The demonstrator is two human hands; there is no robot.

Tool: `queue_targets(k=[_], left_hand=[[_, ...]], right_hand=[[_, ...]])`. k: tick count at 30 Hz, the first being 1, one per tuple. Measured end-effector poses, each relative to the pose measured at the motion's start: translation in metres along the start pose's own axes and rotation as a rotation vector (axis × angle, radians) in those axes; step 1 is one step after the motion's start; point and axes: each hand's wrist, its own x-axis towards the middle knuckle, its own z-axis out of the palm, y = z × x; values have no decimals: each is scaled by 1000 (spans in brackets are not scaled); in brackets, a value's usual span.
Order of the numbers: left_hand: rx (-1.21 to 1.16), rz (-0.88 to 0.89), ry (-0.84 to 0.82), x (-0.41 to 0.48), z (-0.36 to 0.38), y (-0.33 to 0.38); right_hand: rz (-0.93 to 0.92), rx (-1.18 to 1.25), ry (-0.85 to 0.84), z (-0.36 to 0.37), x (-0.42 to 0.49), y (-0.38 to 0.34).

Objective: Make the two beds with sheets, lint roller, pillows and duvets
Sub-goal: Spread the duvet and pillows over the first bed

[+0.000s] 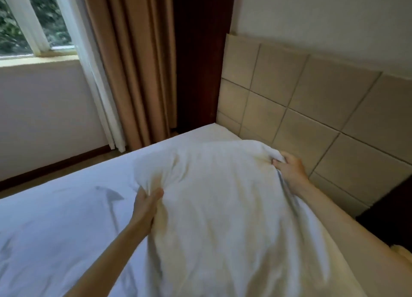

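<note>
A white pillow (214,207) fills the middle of the view, held over the head end of a bed covered with a white sheet (66,218). My left hand (146,204) grips the pillow's left edge, fingers curled into the fabric. My right hand (289,166) pinches its far right corner close to the headboard. The pillow hides the sheet beneath it, so I cannot tell whether it rests on the bed.
A beige padded headboard (312,109) stands along the right. A window (29,22) with tan curtains (129,62) is at the far left. A narrow strip of floor (66,163) runs between bed and wall. A dark nightstand (388,216) sits at the right.
</note>
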Motion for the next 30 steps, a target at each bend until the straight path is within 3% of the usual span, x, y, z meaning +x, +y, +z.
queue_targets(k=[7, 16, 19, 21, 23, 26, 30], left_hand=[[104, 127, 36, 62, 218, 36], [193, 254, 122, 130, 354, 57], [228, 117, -21, 179, 384, 28], [301, -81, -219, 201, 393, -1], [339, -272, -371, 204, 390, -31], [412, -434, -424, 182, 373, -66], [536, -602, -354, 154, 329, -113]], right_hand=[[-16, -45, 18, -126, 182, 60], [-94, -75, -11, -163, 352, 85], [6, -336, -133, -152, 413, 117], [99, -560, -201, -136, 430, 142], [162, -636, -256, -116, 416, 169], [269, -683, -430, -88, 358, 223], [506, -725, -726, -57, 272, 281]])
